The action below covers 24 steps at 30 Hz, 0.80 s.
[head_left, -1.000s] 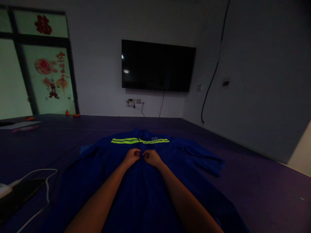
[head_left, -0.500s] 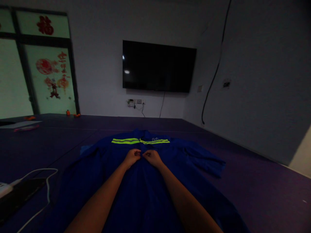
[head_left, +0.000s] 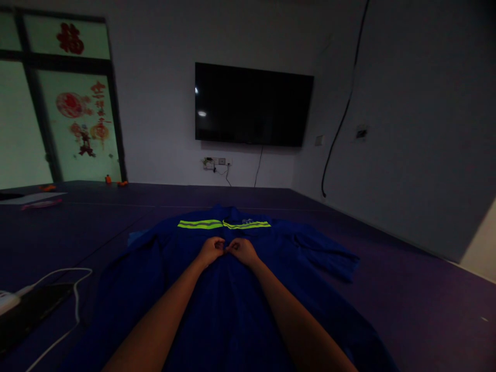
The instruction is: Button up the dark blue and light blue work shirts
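Note:
A blue work jacket point(head_left: 248, 305) lies spread on the purple floor, its collar at the far end. Yellow-green reflective strips point(head_left: 199, 224) cross its chest, and small white lettering shows above the right strip. At the front opening, just below the strips, my left hand point(head_left: 211, 251) is closed in a pinch on the jacket's front edge. My right hand point(head_left: 242, 251) pinches the cloth right beside it, the fingertips of both hands nearly touching. Whether a button or fastener sits between the fingers is too dark and small to make out.
A black power bank or phone-like slab point(head_left: 39, 312) with a white cable point(head_left: 77, 299) lies at the near left. Small orange objects point(head_left: 122, 183) sit by the glass door point(head_left: 81, 124). A television point(head_left: 253, 106) hangs on the far wall; a black cable point(head_left: 341, 126) dangles at right.
My right fingertips have shifted slightly left, closer to my left fingertips. The jacket lies as before.

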### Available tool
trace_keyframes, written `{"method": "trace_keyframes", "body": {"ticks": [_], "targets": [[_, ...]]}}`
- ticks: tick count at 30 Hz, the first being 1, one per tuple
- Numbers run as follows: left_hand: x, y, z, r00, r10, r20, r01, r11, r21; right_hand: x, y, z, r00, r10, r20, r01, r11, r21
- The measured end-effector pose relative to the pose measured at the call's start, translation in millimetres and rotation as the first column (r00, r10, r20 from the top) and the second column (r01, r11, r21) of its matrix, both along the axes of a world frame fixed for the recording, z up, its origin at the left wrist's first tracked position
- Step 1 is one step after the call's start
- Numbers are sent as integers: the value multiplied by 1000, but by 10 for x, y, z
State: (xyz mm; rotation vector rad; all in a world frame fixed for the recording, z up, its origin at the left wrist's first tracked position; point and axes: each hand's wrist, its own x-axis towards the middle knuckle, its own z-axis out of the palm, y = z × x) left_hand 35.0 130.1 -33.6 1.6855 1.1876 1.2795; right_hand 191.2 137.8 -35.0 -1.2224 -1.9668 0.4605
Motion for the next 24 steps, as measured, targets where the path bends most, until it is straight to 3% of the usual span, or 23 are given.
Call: {"method": "trace_keyframes", "body": {"ticks": [9, 24], "targets": [[3, -19, 29, 1000, -10, -22, 10, 1000, -4, 16, 26, -12, 1000, 5, 31, -5, 1000, -8], [21, 24, 6, 998, -25, -53, 26, 999, 22, 10, 138, -82, 994, -18, -108, 3, 990, -139]]}}
